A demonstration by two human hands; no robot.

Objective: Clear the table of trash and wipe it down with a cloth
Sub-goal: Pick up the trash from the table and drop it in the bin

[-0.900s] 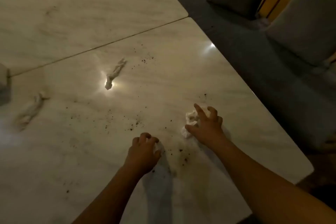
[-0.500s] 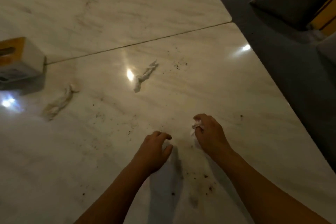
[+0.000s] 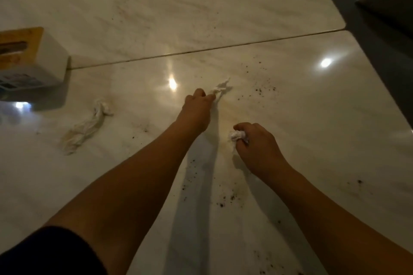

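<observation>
Clearing is partly done: the right hand (image 3: 257, 144) grips a crumpled white tissue wad (image 3: 237, 136) just above the pale marble bench (image 3: 301, 123), and the left hand (image 3: 196, 106) curls its fingers round the near end of a thin twisted white tissue (image 3: 220, 88) lying mid-bench. A longer twisted off-white tissue (image 3: 86, 128) near the white and yellow tissue box (image 3: 38, 62) and scattered dark crumbs (image 3: 259, 90) remain, with no wiping cloth in view. Half a second ago the left hand sat beside the right; it has since reached forward.
</observation>
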